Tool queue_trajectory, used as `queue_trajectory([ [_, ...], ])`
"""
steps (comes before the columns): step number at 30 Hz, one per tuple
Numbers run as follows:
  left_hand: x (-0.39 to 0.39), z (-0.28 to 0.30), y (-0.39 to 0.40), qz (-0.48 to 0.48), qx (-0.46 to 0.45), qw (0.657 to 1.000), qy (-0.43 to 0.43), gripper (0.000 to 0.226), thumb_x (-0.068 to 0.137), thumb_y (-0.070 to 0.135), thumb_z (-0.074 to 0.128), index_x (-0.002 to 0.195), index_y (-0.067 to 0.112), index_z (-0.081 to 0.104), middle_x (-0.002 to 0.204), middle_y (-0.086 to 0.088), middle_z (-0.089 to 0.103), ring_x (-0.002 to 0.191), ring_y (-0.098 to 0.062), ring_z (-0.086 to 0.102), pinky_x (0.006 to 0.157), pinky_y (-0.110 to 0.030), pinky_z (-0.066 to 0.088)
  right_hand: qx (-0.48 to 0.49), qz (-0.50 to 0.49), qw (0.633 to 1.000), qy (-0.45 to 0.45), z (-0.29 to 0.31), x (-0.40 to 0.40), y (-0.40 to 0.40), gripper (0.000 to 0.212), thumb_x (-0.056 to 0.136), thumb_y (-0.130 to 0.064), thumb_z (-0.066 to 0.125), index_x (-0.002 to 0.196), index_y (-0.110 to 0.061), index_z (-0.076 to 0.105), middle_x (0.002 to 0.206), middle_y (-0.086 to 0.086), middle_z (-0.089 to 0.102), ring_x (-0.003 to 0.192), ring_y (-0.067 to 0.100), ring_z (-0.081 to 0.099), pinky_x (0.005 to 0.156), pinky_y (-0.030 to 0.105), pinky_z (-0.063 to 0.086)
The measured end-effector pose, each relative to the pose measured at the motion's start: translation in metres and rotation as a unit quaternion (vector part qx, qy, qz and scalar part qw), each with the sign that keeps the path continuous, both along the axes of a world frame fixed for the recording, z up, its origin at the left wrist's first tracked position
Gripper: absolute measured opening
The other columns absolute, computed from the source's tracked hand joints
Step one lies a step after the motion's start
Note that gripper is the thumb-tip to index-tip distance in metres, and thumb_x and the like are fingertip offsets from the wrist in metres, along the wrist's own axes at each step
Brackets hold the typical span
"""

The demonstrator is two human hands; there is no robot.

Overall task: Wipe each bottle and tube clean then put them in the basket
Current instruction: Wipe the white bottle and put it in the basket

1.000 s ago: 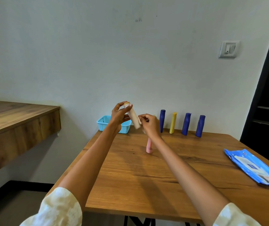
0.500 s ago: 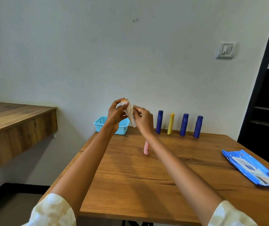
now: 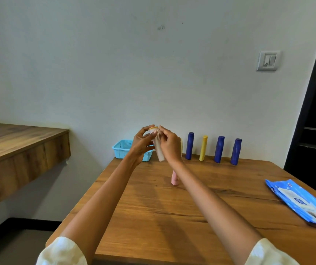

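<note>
Beige tube (image 3: 158, 150) upright between left hand (image 3: 142, 145) and right hand (image 3: 169, 146) grips

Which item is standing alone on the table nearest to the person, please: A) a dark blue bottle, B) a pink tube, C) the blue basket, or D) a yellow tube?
B: the pink tube stands upright by itself on the table, well in front of the row of blue bottles and the yellow tube by the wall.
</note>
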State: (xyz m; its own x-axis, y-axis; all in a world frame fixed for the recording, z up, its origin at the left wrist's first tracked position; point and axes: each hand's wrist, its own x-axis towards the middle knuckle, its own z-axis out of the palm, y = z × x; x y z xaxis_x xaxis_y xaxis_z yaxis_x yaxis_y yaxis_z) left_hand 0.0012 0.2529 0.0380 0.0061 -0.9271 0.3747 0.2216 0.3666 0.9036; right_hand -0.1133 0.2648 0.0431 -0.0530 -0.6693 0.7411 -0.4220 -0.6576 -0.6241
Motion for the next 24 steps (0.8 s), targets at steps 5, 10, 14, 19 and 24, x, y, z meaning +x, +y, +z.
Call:
queue_trajectory([
  [5, -0.002, -0.002, 0.001, 0.023, -0.004, 0.999, 0.036, 0.025, 0.087, 0.020, 0.064, 0.111, 0.026, 0.059, 0.095, -0.005, 0.067, 0.083, -0.020, 0.066, 0.073, -0.032, 0.057, 0.143, 0.071, 0.986, -0.036, 0.010, -0.008, -0.010, 0.033, 0.096, -0.017, 0.049, 0.128, -0.007, 0.056, 0.130, 0.008, 0.058, 0.119, 0.021, 0.054, 0.092, 0.023, 0.044],
  [10, -0.002, 0.001, -0.002, 0.063, -0.008, 0.994, 0.087, 0.024, 0.086, 0.020, 0.065, 0.108, 0.028, 0.059, 0.103, -0.007, 0.064, 0.092, -0.023, 0.065, 0.074, -0.031, 0.058, 0.206, 0.063, 0.976, -0.017, -0.002, -0.016, -0.011, 0.031, 0.097, -0.022, 0.048, 0.123, -0.008, 0.059, 0.121, 0.007, 0.062, 0.105, 0.016, 0.058, 0.084, 0.024, 0.047],
  [14, -0.001, 0.008, -0.002, 0.088, -0.029, 0.992, 0.088, 0.029, 0.086, 0.019, 0.066, 0.113, 0.024, 0.057, 0.105, -0.006, 0.063, 0.096, -0.024, 0.063, 0.077, -0.032, 0.057, 0.294, 0.053, 0.953, -0.048, -0.007, -0.019, -0.014, 0.024, 0.098, -0.023, 0.044, 0.101, -0.011, 0.064, 0.104, 0.012, 0.066, 0.096, 0.024, 0.062, 0.086, 0.036, 0.053],
  [19, 0.003, 0.014, -0.001, 0.132, -0.078, 0.987, 0.047, 0.033, 0.084, 0.017, 0.068, 0.114, 0.022, 0.054, 0.111, -0.007, 0.061, 0.102, -0.020, 0.061, 0.075, -0.028, 0.057, 0.413, 0.118, 0.888, -0.164, -0.007, -0.012, -0.015, 0.021, 0.093, -0.020, 0.053, 0.107, -0.007, 0.062, 0.087, 0.010, 0.069, 0.071, 0.016, 0.060, 0.061, 0.023, 0.050],
  [24, 0.004, 0.012, -0.002, 0.184, -0.136, 0.973, -0.041, 0.036, 0.079, 0.013, 0.073, 0.111, 0.017, 0.056, 0.115, -0.006, 0.060, 0.109, -0.016, 0.057, 0.082, -0.032, 0.056, 0.446, 0.159, 0.852, -0.225, -0.009, -0.007, -0.008, 0.014, 0.090, 0.001, 0.053, 0.099, -0.005, 0.062, 0.072, 0.009, 0.063, 0.064, 0.015, 0.059, 0.065, 0.027, 0.051],
])
